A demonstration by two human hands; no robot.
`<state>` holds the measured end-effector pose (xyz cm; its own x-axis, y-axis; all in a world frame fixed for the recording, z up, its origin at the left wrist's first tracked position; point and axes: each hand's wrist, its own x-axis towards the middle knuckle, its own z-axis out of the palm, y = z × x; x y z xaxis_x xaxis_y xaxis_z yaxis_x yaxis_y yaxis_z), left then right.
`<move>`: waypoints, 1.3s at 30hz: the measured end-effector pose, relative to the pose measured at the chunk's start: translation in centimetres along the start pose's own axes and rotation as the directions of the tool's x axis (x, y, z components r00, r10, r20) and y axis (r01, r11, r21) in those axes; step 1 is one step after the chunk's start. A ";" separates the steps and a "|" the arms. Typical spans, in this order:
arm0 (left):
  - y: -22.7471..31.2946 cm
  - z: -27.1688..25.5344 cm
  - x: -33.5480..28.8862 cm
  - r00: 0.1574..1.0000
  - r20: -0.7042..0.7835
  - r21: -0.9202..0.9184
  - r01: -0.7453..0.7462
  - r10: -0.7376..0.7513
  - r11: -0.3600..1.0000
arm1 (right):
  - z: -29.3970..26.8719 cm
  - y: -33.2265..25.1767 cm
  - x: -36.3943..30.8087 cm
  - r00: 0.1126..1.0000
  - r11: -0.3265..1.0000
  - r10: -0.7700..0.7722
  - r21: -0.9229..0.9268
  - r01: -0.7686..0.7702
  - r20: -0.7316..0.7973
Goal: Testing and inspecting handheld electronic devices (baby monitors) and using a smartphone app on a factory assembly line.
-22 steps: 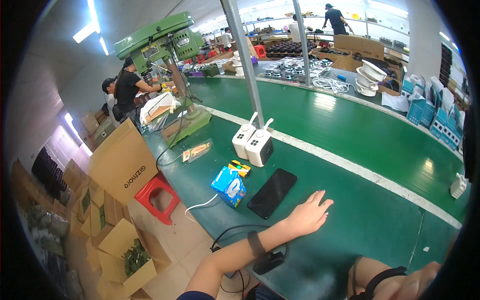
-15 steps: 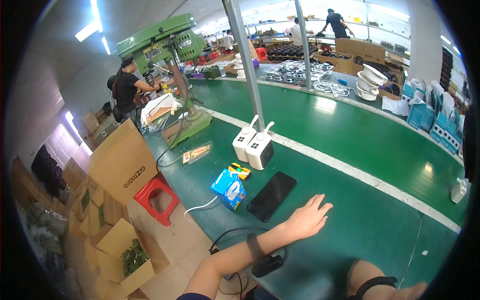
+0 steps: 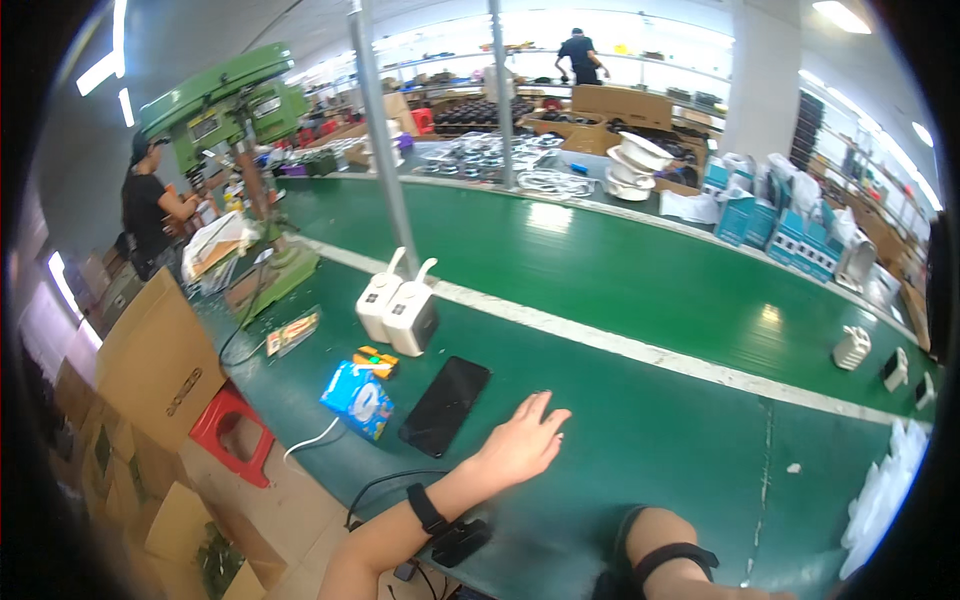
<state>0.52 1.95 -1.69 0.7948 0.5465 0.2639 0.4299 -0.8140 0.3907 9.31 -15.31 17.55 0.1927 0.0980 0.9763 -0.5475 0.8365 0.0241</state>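
My left hand (image 3: pixel 522 442) rests on the green worktable (image 3: pixel 640 450), its fingers spread and nothing in them. Just left of it lies a black smartphone (image 3: pixel 445 405). Beyond the phone stand two white box-shaped devices with loop straps, one (image 3: pixel 376 302) beside the other (image 3: pixel 410 320). A blue printed carton (image 3: pixel 358 402) and a small yellow-and-black item (image 3: pixel 376 361) sit left of the phone. Under my left wrist is a black device (image 3: pixel 460 543) with a cable. Of my right hand (image 3: pixel 735 591) only a part shows at the lower edge, past a black wristband; its fingers are out of sight.
A green drill press (image 3: pixel 275 265) stands at the table's far left, near a person in black (image 3: pixel 150 205). The green conveyor belt (image 3: pixel 600 255) runs beyond a white strip. White plugs (image 3: pixel 852 348) stand on it at right. Pale plastic bags (image 3: pixel 885 500) lie at the right edge.
The view has swung to the right, so everything sits further left and more plugs and the plastic bags show. My left hand stays spread beside the phone; my right hand shows less.
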 end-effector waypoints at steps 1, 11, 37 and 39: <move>-0.2 -0.2 -0.2 1.000 -0.011 0.008 0.015 -0.015 1.000 | 0.0 0.0 -0.2 0.999 0.999 -0.033 0.025 0.034 -0.033; 0.9 -0.6 -0.2 1.000 -0.003 -0.002 -0.002 0.002 1.000 | 0.9 -3.9 -0.2 0.934 0.906 -0.356 -0.259 0.334 -0.039; 0.1 -0.7 -0.4 0.999 0.047 0.013 0.018 -0.018 1.000 | 1.0 -7.8 -0.4 0.960 0.531 -0.277 -0.837 0.132 -0.025; -0.2 -0.9 -0.6 0.999 0.047 0.016 0.024 -0.025 1.000 | -0.4 -6.9 -0.5 0.922 0.564 -0.361 -0.756 0.332 0.136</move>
<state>-0.40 1.98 -1.17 0.8030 0.5567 0.2128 0.4555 -0.8036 0.3831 13.27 -20.90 16.80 0.2652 -0.2851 0.9211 0.3708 0.9120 0.1756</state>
